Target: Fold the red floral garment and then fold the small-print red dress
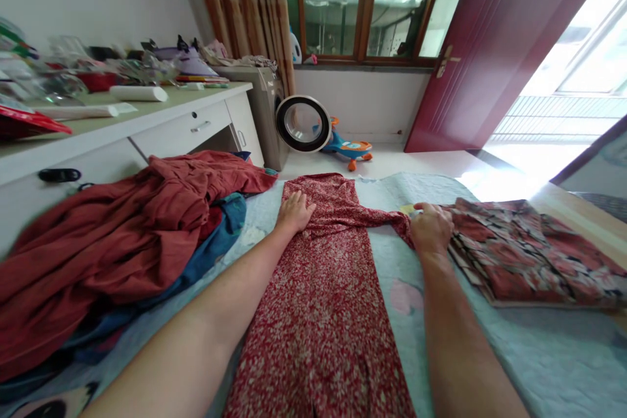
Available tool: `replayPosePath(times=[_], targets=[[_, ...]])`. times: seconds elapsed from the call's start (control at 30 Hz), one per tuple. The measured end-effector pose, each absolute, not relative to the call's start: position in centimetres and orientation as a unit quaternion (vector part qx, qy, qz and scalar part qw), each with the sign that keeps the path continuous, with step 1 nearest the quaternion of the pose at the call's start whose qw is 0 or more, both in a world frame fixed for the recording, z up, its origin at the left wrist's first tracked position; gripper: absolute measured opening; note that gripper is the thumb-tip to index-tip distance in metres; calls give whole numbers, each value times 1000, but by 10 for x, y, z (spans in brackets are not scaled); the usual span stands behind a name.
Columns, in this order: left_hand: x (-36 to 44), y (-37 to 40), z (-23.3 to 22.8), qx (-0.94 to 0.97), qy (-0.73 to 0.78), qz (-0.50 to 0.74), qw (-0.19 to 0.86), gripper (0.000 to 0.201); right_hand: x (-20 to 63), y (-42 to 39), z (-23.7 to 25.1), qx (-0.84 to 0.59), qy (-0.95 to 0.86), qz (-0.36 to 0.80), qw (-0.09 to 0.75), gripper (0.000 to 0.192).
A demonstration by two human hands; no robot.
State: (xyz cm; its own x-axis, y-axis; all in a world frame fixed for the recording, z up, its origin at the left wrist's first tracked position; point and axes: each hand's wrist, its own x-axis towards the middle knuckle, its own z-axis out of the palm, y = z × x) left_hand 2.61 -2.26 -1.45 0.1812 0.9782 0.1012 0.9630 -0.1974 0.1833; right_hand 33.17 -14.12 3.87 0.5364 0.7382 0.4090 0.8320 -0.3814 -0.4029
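Observation:
A long red dress with a pale speckled print lies stretched out over a light blue bedspread. My left hand rests flat on its upper left side, fingers spread. Out to the right, my right hand has its fingers closed around the end of the dress's sleeve, which is drawn sideways from the body of the dress. Just right of that hand sits a folded floral garment in red, black and cream.
At left, a heap of rust-red cloth lies over blue cloth. Behind it runs a cluttered white desk. A washing machine has its round door open. Beyond are a blue-orange ride-on toy and a dark red door.

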Motion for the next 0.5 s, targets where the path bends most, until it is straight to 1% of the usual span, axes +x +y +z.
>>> replayPosePath(times=[0.13, 0.27, 0.4, 0.5], targets=[[26, -23, -15, 758, 646, 86, 22, 66, 343, -150, 48, -865, -457, -55, 199, 36], [27, -23, -16, 753, 653, 80, 19, 69, 347, -154, 44, -876, -467, -7, 123, 38], [27, -23, -15, 756, 650, 71, 29, 71, 347, -153, 44, -881, -464, 15, 85, 33], [27, -22, -15, 756, 651, 63, 35, 71, 351, -153, 52, -884, -457, 12, 101, 30]])
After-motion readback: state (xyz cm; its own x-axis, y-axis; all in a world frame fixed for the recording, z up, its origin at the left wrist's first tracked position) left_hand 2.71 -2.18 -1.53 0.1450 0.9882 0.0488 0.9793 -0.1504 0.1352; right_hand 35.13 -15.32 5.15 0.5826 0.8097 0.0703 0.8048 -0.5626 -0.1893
